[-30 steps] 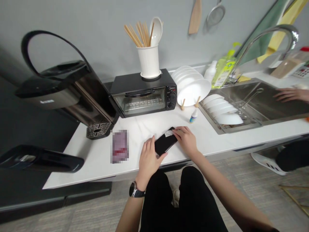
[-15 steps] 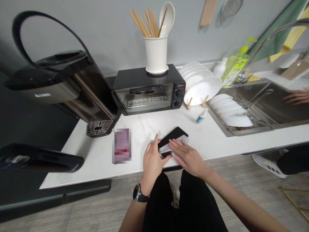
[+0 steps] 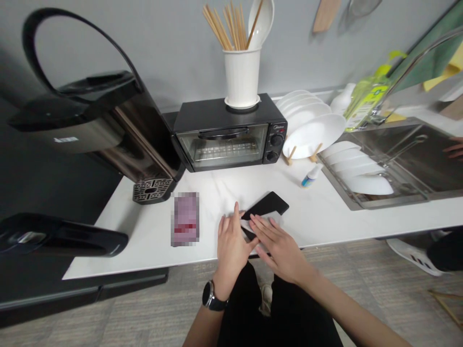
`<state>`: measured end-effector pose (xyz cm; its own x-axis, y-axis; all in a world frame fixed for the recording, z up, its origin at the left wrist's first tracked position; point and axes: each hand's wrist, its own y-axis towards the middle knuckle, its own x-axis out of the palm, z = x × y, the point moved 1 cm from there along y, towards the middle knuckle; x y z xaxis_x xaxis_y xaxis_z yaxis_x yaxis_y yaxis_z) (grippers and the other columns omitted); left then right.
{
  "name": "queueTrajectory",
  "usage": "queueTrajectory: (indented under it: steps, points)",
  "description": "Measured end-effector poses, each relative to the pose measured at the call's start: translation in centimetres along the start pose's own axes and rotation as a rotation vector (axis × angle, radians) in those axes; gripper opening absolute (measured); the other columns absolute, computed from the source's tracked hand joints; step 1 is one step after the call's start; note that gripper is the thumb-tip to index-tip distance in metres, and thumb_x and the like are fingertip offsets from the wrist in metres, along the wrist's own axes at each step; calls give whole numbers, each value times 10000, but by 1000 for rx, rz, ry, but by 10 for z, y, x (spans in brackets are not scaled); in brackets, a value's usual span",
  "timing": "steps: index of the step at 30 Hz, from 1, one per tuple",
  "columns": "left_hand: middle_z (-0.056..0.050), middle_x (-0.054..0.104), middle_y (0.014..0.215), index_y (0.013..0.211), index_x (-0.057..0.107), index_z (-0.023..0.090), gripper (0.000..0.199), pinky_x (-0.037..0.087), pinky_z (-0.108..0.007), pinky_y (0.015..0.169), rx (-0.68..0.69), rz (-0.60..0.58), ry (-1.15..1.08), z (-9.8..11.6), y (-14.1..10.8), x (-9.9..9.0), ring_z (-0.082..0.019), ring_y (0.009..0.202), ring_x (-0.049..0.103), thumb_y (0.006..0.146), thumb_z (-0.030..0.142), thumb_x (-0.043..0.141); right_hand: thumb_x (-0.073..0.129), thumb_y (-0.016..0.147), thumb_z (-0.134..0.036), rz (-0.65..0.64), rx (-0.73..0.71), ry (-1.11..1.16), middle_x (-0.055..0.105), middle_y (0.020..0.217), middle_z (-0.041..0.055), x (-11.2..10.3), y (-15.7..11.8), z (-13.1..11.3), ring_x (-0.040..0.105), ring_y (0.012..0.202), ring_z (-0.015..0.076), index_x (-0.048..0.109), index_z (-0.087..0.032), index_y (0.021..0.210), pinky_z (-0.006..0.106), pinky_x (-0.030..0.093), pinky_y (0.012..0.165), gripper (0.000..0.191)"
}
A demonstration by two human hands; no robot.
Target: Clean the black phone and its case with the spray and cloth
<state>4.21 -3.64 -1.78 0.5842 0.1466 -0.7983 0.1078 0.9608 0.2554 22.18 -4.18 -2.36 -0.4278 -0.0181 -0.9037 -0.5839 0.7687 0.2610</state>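
Observation:
A flat black object point(image 3: 266, 204), shaped like a phone, lies on the white counter near its front edge. My right hand point(image 3: 280, 243) presses a whitish cloth or wipe point(image 3: 278, 218) flat onto it, fingers stretched out. At the object's left end is my left hand point(image 3: 233, 241), fingers apart, with its thumb against the near side and a watch on the wrist. Farther back stands a small white bottle with a blue label point(image 3: 311, 175). To the left lies a blurred-out purple rectangular item point(image 3: 186, 217).
A toaster oven point(image 3: 227, 144) stands behind, topped by a white cup point(image 3: 242, 77) of chopsticks. At left are a black machine point(image 3: 144, 130) and a dark handheld device point(image 3: 65, 236). Plates point(image 3: 314, 135) and a sink point(image 3: 427, 154) are at right, with another person's hand point(image 3: 456, 148).
The view has shifted slightly, so most things sit a bit farther right. My right hand and the cloth have moved a little over the black object; my left hand still steadies its left end.

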Motion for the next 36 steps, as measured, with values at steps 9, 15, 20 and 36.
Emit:
queueTrajectory:
  steps: [9,15,20,36]
  points:
    - [-116,676,1406,1693,67,241,1114,372,-598,1213,-7,18,-36,-1,3,2,-346,1286,590,858,233,805,508,1053,-557,141,102,-95,387,1655,241,13,37,23,368,1561,371,342,-72,1636,611,346,1260,776]
    - [-129,680,1368,1696,47,234,1112,490,-556,1072,-42,31,13,-1,-1,7,-370,1204,599,871,265,791,556,1030,-573,0,-40,38,348,1695,165,9,3,-12,356,1576,312,226,-139,1681,570,384,1260,849]
    - [-111,684,1381,1690,79,255,1192,492,-543,1077,-16,36,-10,5,0,4,-353,1216,590,817,345,887,484,1072,-531,142,182,-102,389,1670,183,-5,11,45,388,1555,347,326,-140,1653,630,381,1238,717]
    - [-91,650,1414,1696,81,321,1155,482,-515,1140,-43,-16,-189,-5,0,-1,-322,1325,564,836,247,848,501,1075,-500,159,175,-115,383,1676,161,-12,6,56,374,1561,354,272,-207,1678,637,362,1242,708]
